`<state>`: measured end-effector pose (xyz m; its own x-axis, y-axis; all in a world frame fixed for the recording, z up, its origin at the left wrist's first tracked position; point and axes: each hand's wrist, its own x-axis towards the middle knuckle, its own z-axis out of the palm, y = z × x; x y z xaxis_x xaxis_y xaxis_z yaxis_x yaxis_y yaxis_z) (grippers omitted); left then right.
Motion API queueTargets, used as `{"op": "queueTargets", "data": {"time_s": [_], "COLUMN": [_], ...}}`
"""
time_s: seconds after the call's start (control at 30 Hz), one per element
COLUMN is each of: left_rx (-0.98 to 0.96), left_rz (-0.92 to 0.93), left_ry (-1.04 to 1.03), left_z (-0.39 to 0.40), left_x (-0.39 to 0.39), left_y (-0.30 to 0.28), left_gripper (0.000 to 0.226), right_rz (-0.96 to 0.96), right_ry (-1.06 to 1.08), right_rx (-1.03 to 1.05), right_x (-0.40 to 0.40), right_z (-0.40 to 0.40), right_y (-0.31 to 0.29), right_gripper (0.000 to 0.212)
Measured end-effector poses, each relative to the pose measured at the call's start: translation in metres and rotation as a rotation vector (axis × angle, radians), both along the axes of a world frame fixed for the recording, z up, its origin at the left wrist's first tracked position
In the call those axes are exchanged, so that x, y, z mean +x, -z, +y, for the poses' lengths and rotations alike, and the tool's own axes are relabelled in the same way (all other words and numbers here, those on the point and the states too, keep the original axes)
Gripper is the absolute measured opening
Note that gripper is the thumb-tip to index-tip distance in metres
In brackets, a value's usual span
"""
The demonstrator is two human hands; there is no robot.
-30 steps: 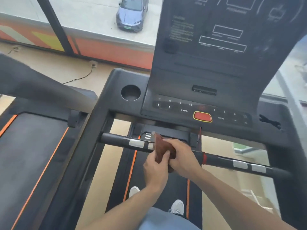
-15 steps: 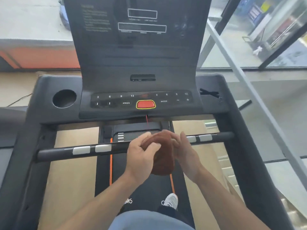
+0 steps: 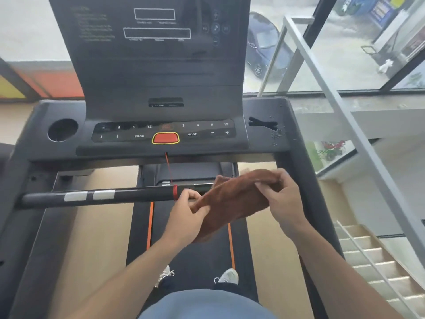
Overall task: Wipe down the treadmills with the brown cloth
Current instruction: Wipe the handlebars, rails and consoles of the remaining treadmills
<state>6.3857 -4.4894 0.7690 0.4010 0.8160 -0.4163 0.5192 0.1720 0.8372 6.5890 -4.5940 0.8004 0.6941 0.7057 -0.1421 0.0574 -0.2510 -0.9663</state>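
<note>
A brown cloth (image 3: 232,199) is held stretched between two hands just above and in front of the treadmill's (image 3: 296,162) horizontal handlebar (image 3: 128,196). The cloth's lower left edge is pinched by the left hand (image 3: 186,217), whose thumb and fingers are curled onto the fabric close to the red ring (image 3: 175,192) on the bar. The upper right corner of the cloth is gripped by the right hand (image 3: 284,199), with the fingertips folded over the top edge and the thumb underneath. The cloth is seen to run diagonally, higher on the right, and its middle part covers the bar's right portion; whether it is touching the bar cannot be told. Two pale sensor plates (image 3: 89,195) are set into the bar's left section, well apart from the cloth.

Beyond the bar, the console (image 3: 161,65) is shown upright, with a button panel (image 3: 128,132) carrying numerals and the labels PROG and MODE, and a red stop button (image 3: 165,138) outlined in yellow at its centre. A thin red cord (image 3: 168,166) hangs from below that button towards the bar. A round cup holder (image 3: 62,130) is recessed at the console's left. The belt (image 3: 202,252), edged with orange stripes, is visible below the hands, and two white shoes (image 3: 226,276) are placed on it. A staircase (image 3: 377,256) descends at the lower right.
</note>
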Motion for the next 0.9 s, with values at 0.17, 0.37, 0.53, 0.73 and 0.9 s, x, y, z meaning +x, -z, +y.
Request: {"op": "queueTargets", "data": {"time_s": [0.17, 0.37, 0.53, 0.73, 0.9], "left_rx": [-0.060, 0.256, 0.663, 0.553, 0.464], "left_rz": [-0.115, 0.075, 0.170, 0.617, 0.522], "left_ry": [-0.054, -0.206, -0.065, 0.358, 0.330], "left_z": [-0.034, -0.020, 0.049, 0.086, 0.092], "left_x": [0.006, -0.002, -0.016, -0.009, -0.013], "left_y": [0.005, 0.012, 0.030, 0.054, 0.056], "left_gripper": [0.023, 0.035, 0.027, 0.058, 0.056], "right_rz": [-0.175, -0.653, -0.850, -0.950, -0.912], "right_ry": [-0.301, -0.495, -0.901, -1.002, -1.049], "right_rx": [0.034, -0.262, -0.621, -0.788, -0.675], "right_x": [0.027, 0.030, 0.010, -0.008, -0.055], "right_z": [0.038, 0.106, 0.103, 0.111, 0.142], "right_y": [-0.033, -0.021, 0.021, 0.057, 0.063], "right_gripper": [0.024, 0.052, 0.086, 0.071, 0.060]}}
